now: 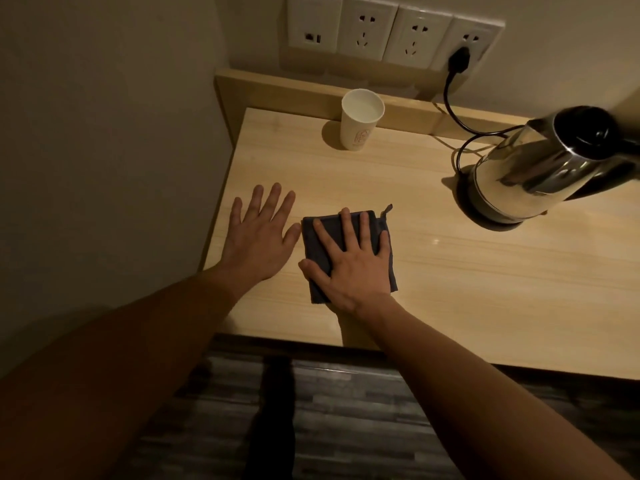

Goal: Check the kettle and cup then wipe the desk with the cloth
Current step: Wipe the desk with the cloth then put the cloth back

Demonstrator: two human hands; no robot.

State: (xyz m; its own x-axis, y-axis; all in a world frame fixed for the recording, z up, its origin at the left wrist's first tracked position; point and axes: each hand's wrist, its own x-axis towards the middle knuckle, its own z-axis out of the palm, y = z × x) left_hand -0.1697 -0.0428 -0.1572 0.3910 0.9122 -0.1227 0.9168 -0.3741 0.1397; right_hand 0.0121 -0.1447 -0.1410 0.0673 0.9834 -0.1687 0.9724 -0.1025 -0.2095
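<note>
A folded dark grey cloth (313,237) lies flat on the light wooden desk (467,278). My right hand (349,261) presses down on the cloth with its fingers spread. Just left of the cloth, my left hand (259,233) rests flat on the bare desk, fingers apart, holding nothing. A white paper cup (360,124) stands upright at the back of the desk and looks to hold some water. At the right stands a shiny steel kettle (540,168) with a black lid, seated on its black base.
The kettle's black cord (450,109) loops up to a plug in a row of white wall sockets (394,32). A raised wooden ledge (294,95) runs along the desk's back. A wall closes the left side. Dark plank floor (346,410) lies below the front edge.
</note>
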